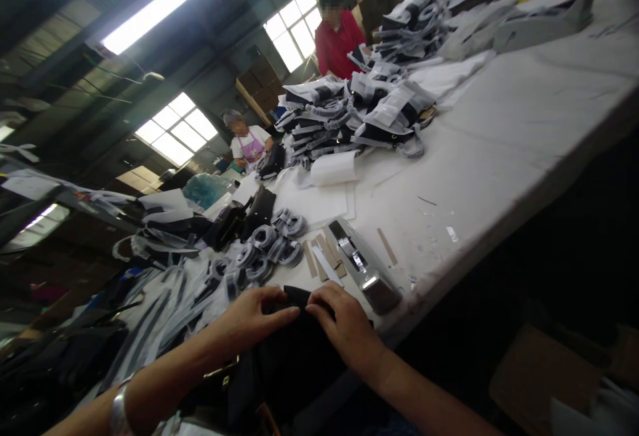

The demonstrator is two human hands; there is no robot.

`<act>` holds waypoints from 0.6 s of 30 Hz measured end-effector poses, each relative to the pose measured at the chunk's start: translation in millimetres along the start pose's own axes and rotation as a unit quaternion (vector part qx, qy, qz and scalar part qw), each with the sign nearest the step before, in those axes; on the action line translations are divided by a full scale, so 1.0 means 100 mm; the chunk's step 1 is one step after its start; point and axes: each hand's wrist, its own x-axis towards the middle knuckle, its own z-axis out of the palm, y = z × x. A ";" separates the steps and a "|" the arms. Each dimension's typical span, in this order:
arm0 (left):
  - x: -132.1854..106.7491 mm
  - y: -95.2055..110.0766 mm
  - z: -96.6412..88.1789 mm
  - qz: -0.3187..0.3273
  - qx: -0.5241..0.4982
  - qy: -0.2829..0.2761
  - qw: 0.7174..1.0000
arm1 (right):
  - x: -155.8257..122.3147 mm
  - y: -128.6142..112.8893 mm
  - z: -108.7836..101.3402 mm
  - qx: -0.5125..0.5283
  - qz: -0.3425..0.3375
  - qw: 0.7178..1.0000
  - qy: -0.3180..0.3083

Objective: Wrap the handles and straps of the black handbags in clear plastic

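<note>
A black bag [294,363] with gold-coloured metal fittings is close to me at the table's near edge, and most of it is lost in dark shadow. My left hand [259,316] pinches its upper edge between thumb and fingers. On the same edge, a little to the right, my right hand [342,319] grips with thumb and bent fingers. Just beyond the right hand lies a grey tape dispenser [367,269]. Thin cardboard strips [324,256] and several rolled, wrapped straps [262,243] lie past the bag.
Stacked black bags in white wrapping [344,110] cover the table's far part. Long wrapped straps [164,303] spread at the left. White sheets [319,200] lie mid-table [499,150]. Two people work beyond, one in a red top [337,43], one in a purple apron [252,146].
</note>
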 end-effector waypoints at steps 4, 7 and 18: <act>0.03 0.02 -0.05 -0.019 0.003 -0.013 1.000 | 0.01 0.01 0.02 0.016 -0.005 1.000 0.004; 0.04 0.05 -0.06 -0.016 0.009 -0.029 0.999 | 0.01 0.01 0.01 0.051 0.001 0.999 0.003; 0.05 0.17 -0.05 -0.029 0.075 -0.039 0.996 | 0.02 -0.02 0.01 0.061 0.007 0.998 0.008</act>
